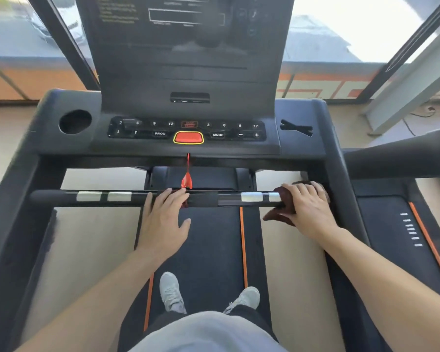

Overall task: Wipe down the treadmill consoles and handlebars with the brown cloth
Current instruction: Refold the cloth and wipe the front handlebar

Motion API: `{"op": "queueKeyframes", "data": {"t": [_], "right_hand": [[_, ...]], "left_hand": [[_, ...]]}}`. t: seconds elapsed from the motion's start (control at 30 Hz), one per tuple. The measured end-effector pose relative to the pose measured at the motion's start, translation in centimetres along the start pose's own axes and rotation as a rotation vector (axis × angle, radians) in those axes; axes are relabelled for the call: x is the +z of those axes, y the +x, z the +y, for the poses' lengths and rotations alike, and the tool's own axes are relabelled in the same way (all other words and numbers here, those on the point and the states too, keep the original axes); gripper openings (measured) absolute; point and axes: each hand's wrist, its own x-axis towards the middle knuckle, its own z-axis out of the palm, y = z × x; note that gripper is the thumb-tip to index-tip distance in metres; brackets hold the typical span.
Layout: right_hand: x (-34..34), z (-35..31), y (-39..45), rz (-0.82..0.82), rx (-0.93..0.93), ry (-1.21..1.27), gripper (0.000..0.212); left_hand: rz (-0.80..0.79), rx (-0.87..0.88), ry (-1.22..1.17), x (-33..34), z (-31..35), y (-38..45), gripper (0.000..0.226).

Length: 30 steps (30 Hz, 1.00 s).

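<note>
Right hand point(309, 209) grips the brown cloth point(281, 214) wrapped on the right end of the handlebar point(112, 198). Left hand point(163, 219) relaxed, fingers resting over the bar's middle by the red safety clip point(186, 181). Console point(188, 130) beyond; windows point(341, 26) far.

Left hand point(163, 214): palm down, fingers straight and slightly spread, fingertips resting on the crossbar point(137, 198), thumb out to the side.
Right hand point(308, 207): palm down, fingers curled over the brown cloth point(281, 214), pressing it on the bar's right end.
Forearms: both bare, reaching forward.
</note>
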Motion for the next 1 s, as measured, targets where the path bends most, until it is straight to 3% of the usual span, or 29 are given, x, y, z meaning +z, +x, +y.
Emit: {"op": "queueKeyframes", "data": {"t": [0.17, 0.3, 0.43, 0.6, 0.77, 0.9, 1.0], "right_hand": [[0.0, -5.7, 0.2, 0.01, -0.051, 0.197, 0.058], [1.7, -17.9, 1.5, 0.063, -0.198, 0.282, 0.066], [2.7, -24.8, 2.6, 0.044, -0.141, 0.175, 0.075], [2.8, -21.3, 2.4, 0.087, -0.125, 0.021, 0.078], [1.1, -16.4, 2.2, 0.074, 0.067, -0.014, 0.064], [0.5, -8.9, 0.7, 0.027, 0.26, 0.01, 0.053], [-0.1, -8.5, 1.8, -0.006, 0.344, 0.186, 0.039]], "left_hand": [[-0.056, 0.134, 0.052, 0.0, -1.4, -0.3, 0.072], [-0.065, 0.198, 0.077, -0.4, -2.1, 0.0, 0.074], [-0.064, 0.263, 0.078, -1.2, -3.5, 0.3, 0.075], [-0.102, 0.299, 0.101, -1.5, -4.2, 0.7, 0.076], [-0.082, 0.299, 0.071, -1.2, -4.1, 0.8, 0.072], [-0.108, 0.271, 0.001, -0.6, -4.3, 0.3, 0.077], [-0.093, 0.2, -0.086, -0.3, -3.6, -0.3, 0.073]]}}
